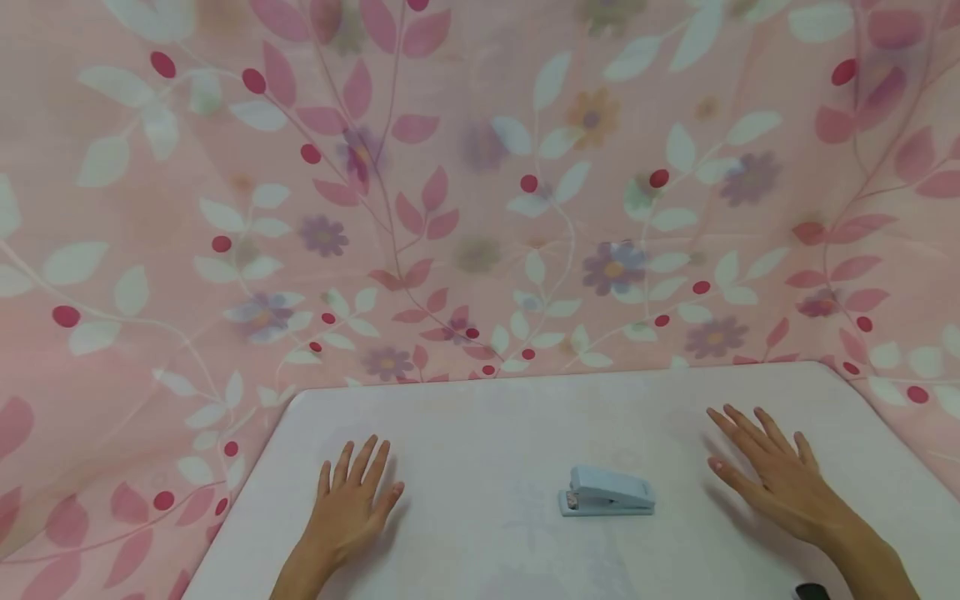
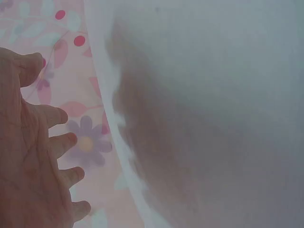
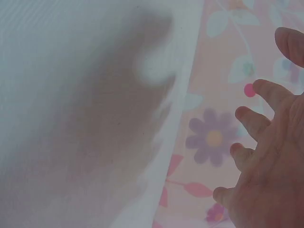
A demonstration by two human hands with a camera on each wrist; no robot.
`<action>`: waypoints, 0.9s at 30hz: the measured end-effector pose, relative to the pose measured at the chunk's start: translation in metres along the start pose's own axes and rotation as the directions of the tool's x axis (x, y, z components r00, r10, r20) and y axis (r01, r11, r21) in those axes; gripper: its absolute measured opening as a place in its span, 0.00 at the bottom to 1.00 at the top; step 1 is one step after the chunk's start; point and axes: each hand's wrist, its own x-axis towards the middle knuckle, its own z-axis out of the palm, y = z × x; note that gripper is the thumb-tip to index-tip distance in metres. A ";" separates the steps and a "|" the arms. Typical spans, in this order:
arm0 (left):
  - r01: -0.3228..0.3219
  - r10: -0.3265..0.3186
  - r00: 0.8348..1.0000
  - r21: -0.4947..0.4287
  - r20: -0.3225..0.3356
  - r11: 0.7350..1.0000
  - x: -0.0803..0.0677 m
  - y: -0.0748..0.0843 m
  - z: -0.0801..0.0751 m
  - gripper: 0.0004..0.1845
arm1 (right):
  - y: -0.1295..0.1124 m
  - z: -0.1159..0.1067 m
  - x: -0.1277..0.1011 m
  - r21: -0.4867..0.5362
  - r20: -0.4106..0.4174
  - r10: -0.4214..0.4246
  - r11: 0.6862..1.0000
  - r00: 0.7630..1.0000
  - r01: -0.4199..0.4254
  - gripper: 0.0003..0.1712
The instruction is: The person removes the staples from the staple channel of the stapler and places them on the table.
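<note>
A light blue stapler [image 1: 611, 492] lies on the white table [image 1: 480, 433], right of the middle in the head view, its metal front end pointing left. To its left my left hand [image 1: 348, 504] hovers with fingers spread and holds nothing. My right hand [image 1: 780, 479] is on the stapler's other side, also spread and holding nothing. In the left wrist view the palm and fingers of the left hand [image 2: 33, 147] show above the table's edge. The right wrist view has the right hand [image 3: 270, 152] much the same, its shadow falling on the tabletop.
A pink cloth [image 1: 480, 208] printed with leaves and flowers hangs behind the table and drops down at its sides. At the bottom right of the head view a small dark object [image 1: 812, 591] sits beside the right forearm.
</note>
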 end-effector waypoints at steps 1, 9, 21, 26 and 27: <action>-0.003 0.003 1.000 0.001 0.001 1.000 0.001 0.001 0.001 0.36 | -0.001 -0.001 0.000 0.014 -0.003 -0.005 1.000 1.000 0.005 0.42; -0.059 0.058 0.998 -0.015 -0.020 0.998 0.007 0.015 0.003 0.37 | -0.011 -0.002 0.003 0.051 -0.062 -0.078 0.995 0.995 0.081 0.40; -0.152 0.146 0.987 -0.083 -0.066 0.985 0.020 0.039 0.007 0.36 | -0.023 0.001 0.010 0.066 -0.099 -0.124 0.989 0.987 0.131 0.39; -0.168 0.162 0.985 -0.141 -0.058 0.976 0.025 0.049 0.006 0.35 | -0.029 0.003 0.014 0.091 -0.090 -0.124 0.987 0.988 0.132 0.36; -0.166 0.160 0.986 -0.152 -0.049 0.974 0.026 0.051 0.006 0.35 | -0.031 0.003 0.014 0.093 -0.090 -0.122 0.987 0.988 0.130 0.35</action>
